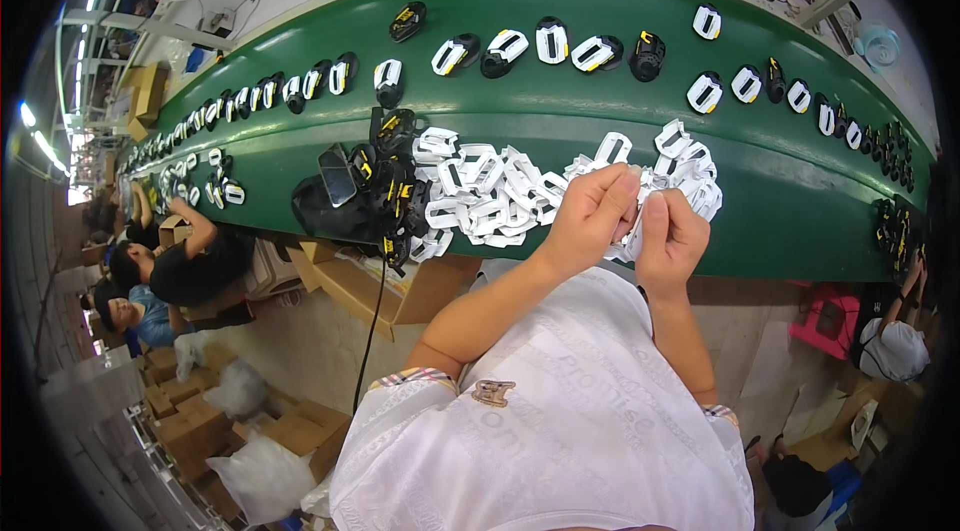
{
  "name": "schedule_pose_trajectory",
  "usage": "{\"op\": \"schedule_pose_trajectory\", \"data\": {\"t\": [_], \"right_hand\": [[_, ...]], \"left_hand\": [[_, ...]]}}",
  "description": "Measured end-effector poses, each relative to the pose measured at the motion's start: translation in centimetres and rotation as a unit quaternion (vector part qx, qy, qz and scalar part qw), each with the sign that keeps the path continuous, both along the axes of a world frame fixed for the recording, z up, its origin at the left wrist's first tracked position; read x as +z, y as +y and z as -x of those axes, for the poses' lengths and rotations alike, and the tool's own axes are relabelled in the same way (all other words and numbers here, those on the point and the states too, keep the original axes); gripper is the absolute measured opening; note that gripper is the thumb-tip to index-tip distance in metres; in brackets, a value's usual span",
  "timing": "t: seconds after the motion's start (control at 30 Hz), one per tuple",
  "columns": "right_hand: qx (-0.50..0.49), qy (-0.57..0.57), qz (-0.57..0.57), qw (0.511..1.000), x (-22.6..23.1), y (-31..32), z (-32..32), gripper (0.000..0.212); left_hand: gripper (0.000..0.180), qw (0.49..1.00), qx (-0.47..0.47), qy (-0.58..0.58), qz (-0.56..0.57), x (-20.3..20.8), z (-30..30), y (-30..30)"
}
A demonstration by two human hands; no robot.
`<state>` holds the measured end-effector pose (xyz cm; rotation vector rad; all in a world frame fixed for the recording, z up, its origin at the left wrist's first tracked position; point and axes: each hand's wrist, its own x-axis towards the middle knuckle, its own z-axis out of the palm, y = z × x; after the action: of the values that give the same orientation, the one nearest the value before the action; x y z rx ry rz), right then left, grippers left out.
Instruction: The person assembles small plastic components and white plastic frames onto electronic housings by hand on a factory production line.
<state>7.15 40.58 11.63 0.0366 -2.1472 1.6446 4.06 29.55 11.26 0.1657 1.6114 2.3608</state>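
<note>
My left hand and my right hand are side by side over the near edge of the green worktable. Both are closed, thumbs up and fingertips pinched; whatever they grip is hidden by the fingers. Under and around them lies a heap of white oblong plastic frames, each with a long slot. More of these white frames are piled to the left of my hands. Beyond that pile sits a cluster of black and yellow oval parts, with a smartphone on something black next to it.
Black oval parts with white frames run in rows along the green worktable. A dark cable hangs from the near edge, beside an open cardboard box. Other people sit at the left and far right.
</note>
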Motion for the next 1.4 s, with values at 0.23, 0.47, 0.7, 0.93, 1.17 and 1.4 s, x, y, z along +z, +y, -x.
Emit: {"op": "schedule_pose_trajectory", "data": {"t": [0.23, 0.47, 0.7, 0.93, 1.17, 1.4], "right_hand": [[0.021, -0.005, -0.054, 0.998, 0.6, 0.3, -0.2, 0.02], [-0.029, -0.001, -0.154, 0.988, 0.8, -0.5, -0.1, 0.028], [0.003, -0.052, 0.15, 0.987, 0.7, -0.3, -0.5, 0.034], [0.014, -0.049, 0.113, 0.992, 1.1, -0.1, -0.4, 0.035], [0.016, -0.044, 0.102, 0.994, 0.9, 0.4, -0.4, 0.036], [0.007, -0.037, 0.081, 0.996, 0.8, 0.9, -0.2, 0.036]], "left_hand": [[0.024, 0.953, 0.078, 0.22, 0.192, 0.1, -0.6, 0.3], [0.023, 0.933, 0.109, 0.197, 0.281, -0.1, -0.6, 0.8], [0.021, 0.974, 0.045, 0.181, 0.129, 1.9, -1.3, 0.7], [0.019, 0.967, 0.069, 0.191, 0.154, 2.4, -1.3, 1.0], [0.02, 0.96, 0.039, 0.2, 0.191, 2.4, -1.1, 1.2], [0.02, 0.953, 0.033, 0.229, 0.194, 2.1, -1.0, 1.7]]}}
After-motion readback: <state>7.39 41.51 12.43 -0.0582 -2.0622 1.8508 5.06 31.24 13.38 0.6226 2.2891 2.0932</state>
